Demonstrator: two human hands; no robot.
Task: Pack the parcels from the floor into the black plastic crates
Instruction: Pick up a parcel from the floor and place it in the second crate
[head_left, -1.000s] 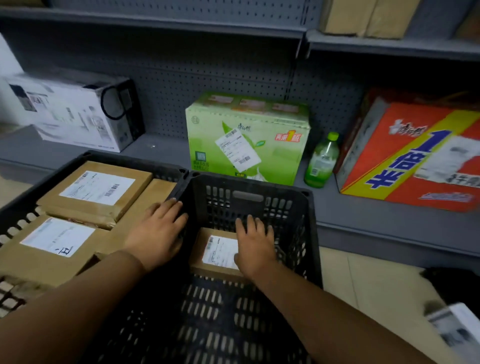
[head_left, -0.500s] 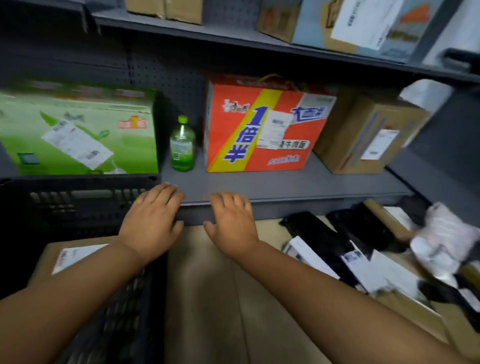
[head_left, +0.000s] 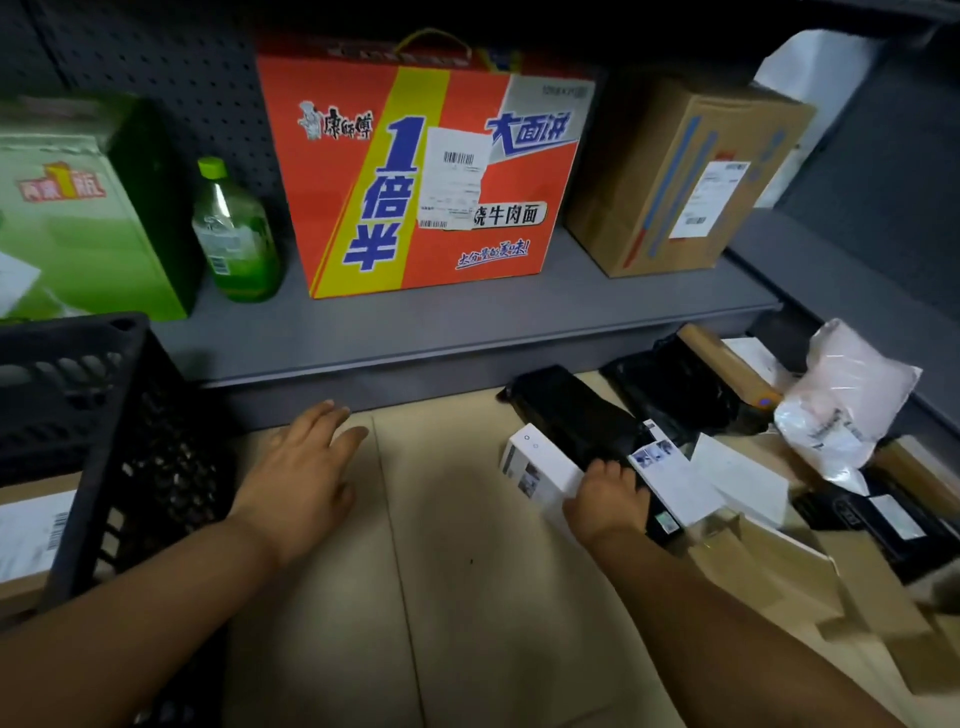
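Reaching into the floor pile, the right hand (head_left: 608, 501) grips a small white cardboard box (head_left: 540, 473); left hand (head_left: 298, 478) hovers flat, empty. Next: carry it to the black slatted plastic crate (head_left: 98, 431).

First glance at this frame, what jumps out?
The big orange noodle carton on the grey shelf dominates, upper centre. Below right, the right hand grips a small white box at the edge of a heap of parcels on the floor. The left hand hovers open beside the black crate.
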